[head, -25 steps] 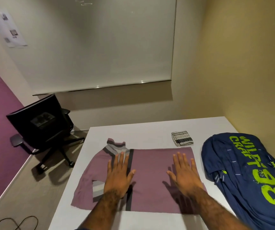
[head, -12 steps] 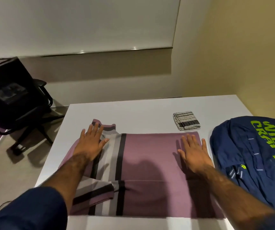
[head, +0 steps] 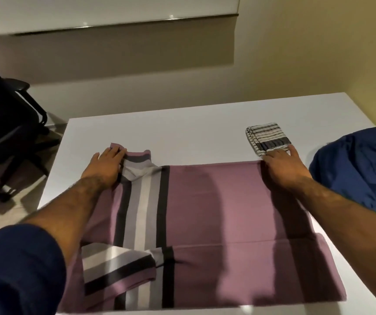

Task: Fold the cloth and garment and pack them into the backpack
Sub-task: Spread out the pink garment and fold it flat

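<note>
Mauve fabric garment (head: 216, 212), grey, white and black stripes: spread flat before me, striped sleeve folded in at near left. Small white dark-striped cloth (head: 266, 137): folded, just beyond garment's far right corner. Navy fabric backpack (head: 359, 173): at my right.

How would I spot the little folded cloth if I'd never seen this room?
Start at the white table. Spread across it lies a mauve garment; just beyond its far right corner sits the folded cloth. It alone is small, white with thin dark stripes.

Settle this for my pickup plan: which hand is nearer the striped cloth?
Right. The right hand lies beside the striped cloth, fingertips at its edge; the left hand rests on the garment collar.
</note>
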A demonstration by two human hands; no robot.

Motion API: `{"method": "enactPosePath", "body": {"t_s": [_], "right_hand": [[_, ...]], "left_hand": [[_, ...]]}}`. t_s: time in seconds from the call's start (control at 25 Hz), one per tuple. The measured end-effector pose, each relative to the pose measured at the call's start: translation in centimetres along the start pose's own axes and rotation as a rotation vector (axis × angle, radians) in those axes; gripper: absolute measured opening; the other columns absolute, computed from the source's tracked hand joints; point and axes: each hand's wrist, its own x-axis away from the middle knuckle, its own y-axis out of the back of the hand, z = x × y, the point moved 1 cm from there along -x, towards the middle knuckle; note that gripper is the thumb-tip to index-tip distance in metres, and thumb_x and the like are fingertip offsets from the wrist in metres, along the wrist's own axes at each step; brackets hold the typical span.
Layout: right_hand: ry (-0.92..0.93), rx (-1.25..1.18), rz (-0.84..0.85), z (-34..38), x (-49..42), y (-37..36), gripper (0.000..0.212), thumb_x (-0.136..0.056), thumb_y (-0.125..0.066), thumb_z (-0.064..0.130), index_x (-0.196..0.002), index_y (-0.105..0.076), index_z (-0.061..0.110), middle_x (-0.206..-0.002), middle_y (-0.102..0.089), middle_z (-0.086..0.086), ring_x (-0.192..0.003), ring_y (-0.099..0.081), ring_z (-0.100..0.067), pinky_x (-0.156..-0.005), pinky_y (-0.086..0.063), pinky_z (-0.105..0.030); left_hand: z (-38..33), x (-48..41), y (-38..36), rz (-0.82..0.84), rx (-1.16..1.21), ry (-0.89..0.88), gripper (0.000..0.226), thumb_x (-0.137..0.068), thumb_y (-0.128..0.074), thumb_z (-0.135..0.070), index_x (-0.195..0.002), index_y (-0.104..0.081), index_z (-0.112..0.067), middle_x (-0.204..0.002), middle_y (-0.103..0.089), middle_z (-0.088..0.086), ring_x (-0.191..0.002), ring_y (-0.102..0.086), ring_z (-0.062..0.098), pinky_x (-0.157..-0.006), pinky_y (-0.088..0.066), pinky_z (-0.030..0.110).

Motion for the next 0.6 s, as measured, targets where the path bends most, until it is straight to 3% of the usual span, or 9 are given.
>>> {"method": "enactPosePath", "body": {"t_s": [0.12,0.28,0.4,0.52,0.6], "right_hand": [[0.013,0.025,-0.043,0.0,-0.6,-0.7,0.029,-0.086,-0.052,0.017,-0.109,-0.066,0.024,-0.113,-0.068,-0.001,-0.111,-0.061,-0.026,-0.113,-0.023,-0.054],[0.029,0.113,-0.012,0.4,-0.3,-1.7,0.024,-0.086,-0.048,0.024,-0.103,-0.064,0.029,-0.102,-0.067,0.003,-0.102,-0.062,-0.023,-0.107,-0.028,-0.051],[0.013,0.116,-0.071,0.6,-0.7,-2.2,0.02,-0.084,-0.056,0.021,-0.099,-0.067,0.026,-0.096,-0.067,0.0,-0.097,-0.063,-0.026,-0.103,-0.031,-0.051],[0.011,0.08,-0.114,0.8,-1.0,-1.8,0.018,-0.082,-0.051,0.024,-0.086,-0.069,0.024,-0.088,-0.064,-0.001,-0.092,-0.062,-0.028,-0.1,-0.033,-0.051],[0.001,0.077,-0.127,0.8,-1.0,-1.6,0.013,-0.081,-0.056,0.019,-0.08,-0.068,0.023,-0.084,-0.063,-0.001,-0.089,-0.063,-0.029,-0.099,-0.033,-0.052]], "left_hand": [[0.3,-0.6,0.1,0.006,0.02,-0.008,0.084,-0.095,-0.062,-0.012,-0.163,-0.013,-0.021,-0.171,-0.006,0.004,-0.157,-0.011,0.025,-0.127,-0.011,0.047],[0.1,-1.7,0.3,0.009,0.052,-0.022,0.07,-0.103,-0.05,-0.017,-0.163,-0.014,-0.023,-0.171,-0.006,0.004,-0.157,-0.01,0.026,-0.127,-0.012,0.046],[0.1,-2.6,0.3,-0.024,0.033,-0.011,0.064,-0.103,-0.051,-0.019,-0.161,-0.023,-0.023,-0.166,-0.027,0.006,-0.152,-0.025,0.03,-0.126,-0.018,0.046],[0.2,-3.1,0.7,-0.085,-0.049,0.0,0.036,-0.098,-0.059,-0.021,-0.134,-0.058,-0.023,-0.131,-0.061,0.005,-0.119,-0.052,0.025,-0.117,-0.033,0.04],[0.2,-3.0,1.4,-0.122,-0.091,0.006,0.014,-0.096,-0.06,-0.02,-0.109,-0.067,-0.022,-0.11,-0.068,0.002,-0.096,-0.054,0.02,-0.107,-0.038,0.035]]}}
